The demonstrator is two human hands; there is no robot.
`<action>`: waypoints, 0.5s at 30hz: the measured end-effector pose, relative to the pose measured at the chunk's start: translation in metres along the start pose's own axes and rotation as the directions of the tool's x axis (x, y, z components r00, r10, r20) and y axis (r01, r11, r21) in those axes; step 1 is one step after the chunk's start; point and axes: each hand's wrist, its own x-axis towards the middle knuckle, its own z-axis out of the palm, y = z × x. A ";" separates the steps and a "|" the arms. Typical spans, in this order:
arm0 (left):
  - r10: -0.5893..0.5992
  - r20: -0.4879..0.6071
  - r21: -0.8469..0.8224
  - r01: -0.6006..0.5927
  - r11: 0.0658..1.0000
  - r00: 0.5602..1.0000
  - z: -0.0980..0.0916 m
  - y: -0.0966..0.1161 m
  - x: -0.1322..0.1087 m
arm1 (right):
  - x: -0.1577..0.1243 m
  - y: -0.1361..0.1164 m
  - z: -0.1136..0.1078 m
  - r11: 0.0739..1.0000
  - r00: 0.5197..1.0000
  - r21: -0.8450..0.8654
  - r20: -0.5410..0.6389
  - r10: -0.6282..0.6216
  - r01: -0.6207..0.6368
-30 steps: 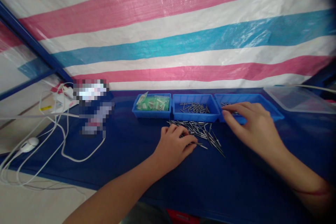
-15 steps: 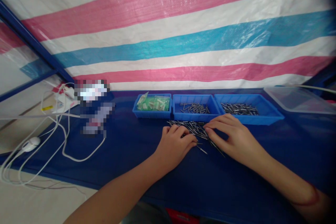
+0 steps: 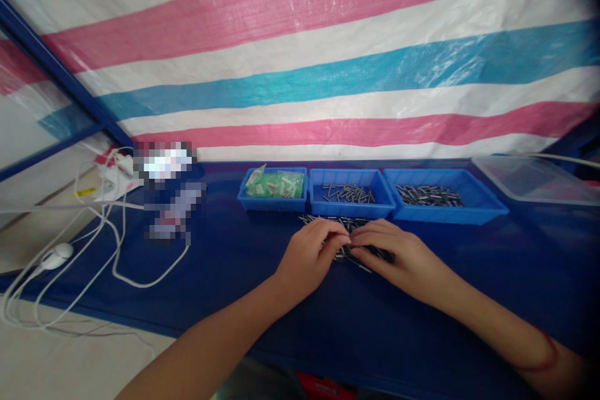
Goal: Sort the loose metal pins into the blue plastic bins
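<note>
A loose pile of thin metal rods (image 3: 359,266) lies on the dark blue tabletop, partly covered by both hands. Over its middle, my left hand (image 3: 312,253) is closed, with thumb and fingertips pinched together. My right hand (image 3: 398,256) meets it from the other side, its fingers curled and its fingertips nearly touching those of the left. Whatever sits between the fingertips is too small and too hidden to make out. Just behind the pile, the middle blue bin (image 3: 351,208) holds short metal pins (image 3: 351,193). The right blue bin (image 3: 482,203) contains more metal pieces (image 3: 429,195).
A left blue bin (image 3: 274,204) holds green-tinted plastic bags (image 3: 281,186) of small parts. White cables (image 3: 117,262) and a power strip (image 3: 117,178) lie at the left. A clear plastic lid (image 3: 529,181) rests at the right. Behind hangs a striped plastic sheet (image 3: 319,87).
My right hand has moved left and my left hand has closed into a pinch, so their fingertips now come together over the pile. The bins have not moved.
</note>
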 end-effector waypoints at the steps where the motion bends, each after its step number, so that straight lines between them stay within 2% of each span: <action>1: -0.021 -0.017 -0.024 0.021 0.999 1.000 0.000 0.000 0.000 | 0.000 0.000 0.000 1.000 1.000 0.030 -0.016 0.007 -0.007; 5: -0.090 -0.047 -0.036 0.089 0.995 0.995 -0.001 0.001 0.000 | 0.000 0.000 -0.002 0.983 0.987 0.146 -0.098 0.124 -0.109; 9: -0.103 0.001 -0.049 0.103 0.993 0.995 0.000 0.003 0.000 | -0.002 -0.002 -0.002 0.943 0.930 0.233 -0.224 0.292 -0.240; 11: -0.100 0.043 -0.075 0.103 0.992 0.994 0.003 0.005 -0.001 | -0.003 -0.004 -0.001 0.943 0.916 0.238 -0.272 0.295 -0.233; 15: -0.010 0.135 -0.092 0.023 0.995 0.991 0.005 0.007 -0.002 | -0.005 -0.009 0.000 0.967 0.931 0.194 -0.290 0.220 -0.168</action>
